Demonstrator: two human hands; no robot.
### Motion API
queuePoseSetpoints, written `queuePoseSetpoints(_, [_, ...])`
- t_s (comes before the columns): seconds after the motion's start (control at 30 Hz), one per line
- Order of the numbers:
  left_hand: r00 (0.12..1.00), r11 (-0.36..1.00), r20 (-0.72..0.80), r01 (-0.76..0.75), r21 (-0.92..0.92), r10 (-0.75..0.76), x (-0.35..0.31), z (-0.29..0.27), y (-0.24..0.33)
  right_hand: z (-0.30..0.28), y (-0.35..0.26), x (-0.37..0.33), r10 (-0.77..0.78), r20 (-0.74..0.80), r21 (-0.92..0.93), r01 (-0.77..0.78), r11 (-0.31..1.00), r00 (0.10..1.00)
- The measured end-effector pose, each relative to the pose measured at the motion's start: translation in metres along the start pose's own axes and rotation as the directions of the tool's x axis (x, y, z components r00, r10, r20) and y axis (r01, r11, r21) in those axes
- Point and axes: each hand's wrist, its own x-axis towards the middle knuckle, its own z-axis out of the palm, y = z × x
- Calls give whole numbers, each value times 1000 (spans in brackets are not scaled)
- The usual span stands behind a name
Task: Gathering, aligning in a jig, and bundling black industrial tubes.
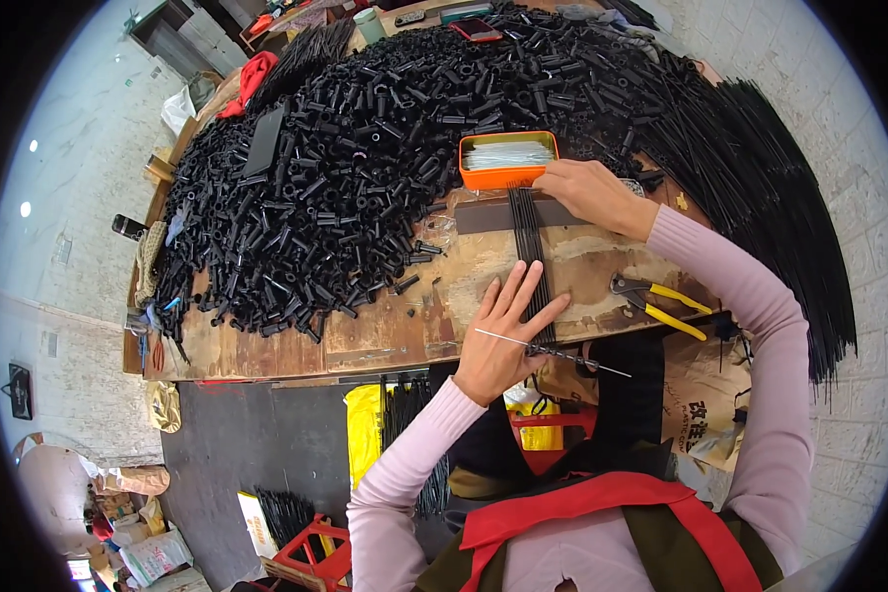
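Observation:
My left hand (508, 335) lies with spread fingers over a bundle of thin black rods (529, 232) near the table's front edge. Across the back of that hand runs a thin pale metal rod (602, 368) with small dark pieces on it; how it is supported does not show. At the far end of the bundle stands an orange box (503, 179), filled with thin white sticks (508, 155). My right hand (592, 195) is at the box's right corner, fingertips pressed together; whatever they pinch is hidden. Yellow-handled cutters (661, 301) rest to the right.
A large heap of short black tubes (365, 178) covers the table's left and back. Long black rods (760, 187) droop over the right edge. A dark flat strip (483, 216) lies beneath the bundle. Below the table are a yellow bag (363, 424) and a red stool (331, 553).

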Motion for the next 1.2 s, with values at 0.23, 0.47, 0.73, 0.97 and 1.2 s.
queuePoseSetpoints(0.23, [1000,1000,15,7,12,-7,-2,-1,-1,-4,-15,16,22,-73,-27,-24,999,997])
queuePoseSetpoints(0.47, [999,1000,32,10,-14,-9,0,-1,0,5,-10,16,88,39,-68,-85,994,995])
queuePoseSetpoints(0.73, [999,998,14,36,-57,-35,-2,-3,0,-1,-20,26,49,-80,-215,-65,974,996])
queuePoseSetpoints(0.97, [998,997,-61,26,-67,-30,-3,4,0,5,-24,38,485,207,44,-503,863,850])
queuePoseSetpoints(1.2, [995,998,-92,29,-57,-34,-8,8,-1,-4,-11,48,543,616,427,-821,378,570])
